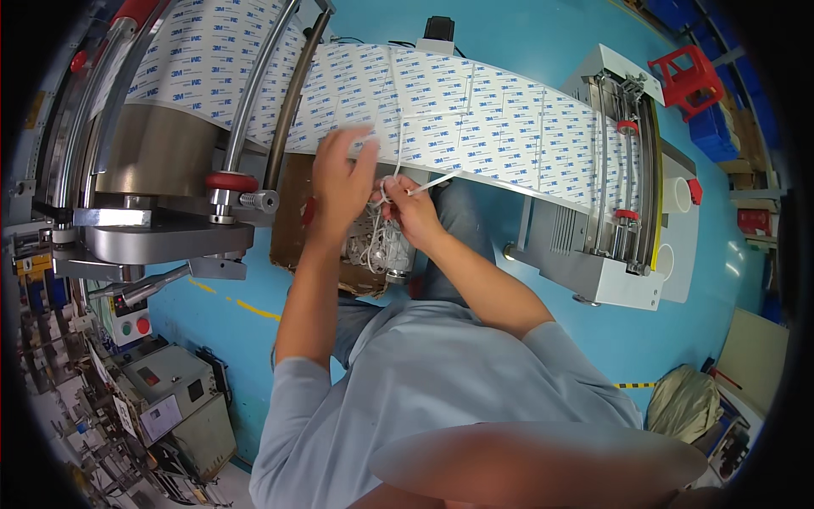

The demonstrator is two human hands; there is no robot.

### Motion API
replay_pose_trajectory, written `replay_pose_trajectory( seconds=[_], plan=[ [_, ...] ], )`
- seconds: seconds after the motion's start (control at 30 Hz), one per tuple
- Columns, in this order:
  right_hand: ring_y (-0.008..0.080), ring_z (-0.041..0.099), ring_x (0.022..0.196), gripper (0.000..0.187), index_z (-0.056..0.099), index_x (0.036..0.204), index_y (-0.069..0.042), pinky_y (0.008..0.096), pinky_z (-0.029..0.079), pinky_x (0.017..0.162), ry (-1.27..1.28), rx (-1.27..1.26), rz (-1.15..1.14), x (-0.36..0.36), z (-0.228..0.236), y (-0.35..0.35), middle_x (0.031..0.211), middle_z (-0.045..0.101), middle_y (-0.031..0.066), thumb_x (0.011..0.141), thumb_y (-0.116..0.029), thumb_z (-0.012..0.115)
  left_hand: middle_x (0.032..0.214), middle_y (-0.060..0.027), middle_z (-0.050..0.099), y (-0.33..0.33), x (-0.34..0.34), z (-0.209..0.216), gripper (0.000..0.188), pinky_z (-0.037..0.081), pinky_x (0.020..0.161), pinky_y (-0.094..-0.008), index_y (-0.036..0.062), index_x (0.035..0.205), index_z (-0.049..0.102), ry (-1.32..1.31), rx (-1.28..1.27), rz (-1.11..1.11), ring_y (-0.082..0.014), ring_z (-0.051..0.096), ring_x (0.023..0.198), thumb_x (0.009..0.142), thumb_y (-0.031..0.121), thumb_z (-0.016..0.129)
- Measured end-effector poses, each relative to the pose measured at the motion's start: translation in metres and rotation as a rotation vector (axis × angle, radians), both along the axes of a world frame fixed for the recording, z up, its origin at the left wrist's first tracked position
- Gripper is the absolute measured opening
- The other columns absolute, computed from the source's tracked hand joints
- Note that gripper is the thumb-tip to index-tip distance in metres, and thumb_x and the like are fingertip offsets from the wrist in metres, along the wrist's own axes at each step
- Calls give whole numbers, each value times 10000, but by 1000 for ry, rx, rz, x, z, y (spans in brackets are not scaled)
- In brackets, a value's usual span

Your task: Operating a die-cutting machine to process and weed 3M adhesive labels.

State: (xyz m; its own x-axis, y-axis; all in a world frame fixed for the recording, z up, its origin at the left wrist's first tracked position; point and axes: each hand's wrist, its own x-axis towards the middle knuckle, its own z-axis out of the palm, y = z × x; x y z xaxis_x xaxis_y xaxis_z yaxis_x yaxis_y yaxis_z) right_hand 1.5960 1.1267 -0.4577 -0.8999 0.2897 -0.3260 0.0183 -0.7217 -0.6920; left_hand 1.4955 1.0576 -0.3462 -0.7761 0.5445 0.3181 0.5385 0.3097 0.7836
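Over the near edge of a printed white sheet web [437, 134], my left hand [343, 180] is raised, its fingers blurred by motion and the thumb apart from them. Just right of it, my right hand [414, 214] pinches a thin white strip [439, 181]. One end of this strip slants out to the right, and other white loops bunch by the fingertips. Below both hands, a cardboard box [292, 204] stands by my legs, with a tangle of white strips [370, 242] inside.
At left, a machine with steel rollers [161, 157] and red collars carries the web. The web runs right into a grey machine unit [612, 267]. A red stool [685, 81] stands at the far right. A control box [129, 325] with buttons sits lower left.
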Motion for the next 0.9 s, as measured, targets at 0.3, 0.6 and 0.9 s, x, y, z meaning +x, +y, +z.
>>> replay_pose_trajectory(
  seconds=[0.3,0.6,0.9],
  plan=[
    [50,502,595,279,609,941,-67,200,412,546,41,102,-54,-32,4,-16,810,619,-2,945,-334,528,1364,-115,437,114,-110,-29,410,184,1068,-480,175,1201,624,369,-592,72,-299,336,1281,801,146,535],
    [96,535,619,340,609,880,-17,245,449,571,105,262,28,-59,16,-18,795,620,28,958,-323,483,1330,-122,469,114,-119,-28,359,275,1028,-476,258,1179,634,599,-670,-37,-317,392,1242,850,136,562],
    [94,532,594,323,598,902,-6,243,461,537,146,298,107,-50,29,-23,783,616,38,968,-293,467,1316,-116,481,109,-124,-25,349,279,1029,-457,278,1176,637,643,-735,-63,-301,395,1243,875,133,536]
  ],
)
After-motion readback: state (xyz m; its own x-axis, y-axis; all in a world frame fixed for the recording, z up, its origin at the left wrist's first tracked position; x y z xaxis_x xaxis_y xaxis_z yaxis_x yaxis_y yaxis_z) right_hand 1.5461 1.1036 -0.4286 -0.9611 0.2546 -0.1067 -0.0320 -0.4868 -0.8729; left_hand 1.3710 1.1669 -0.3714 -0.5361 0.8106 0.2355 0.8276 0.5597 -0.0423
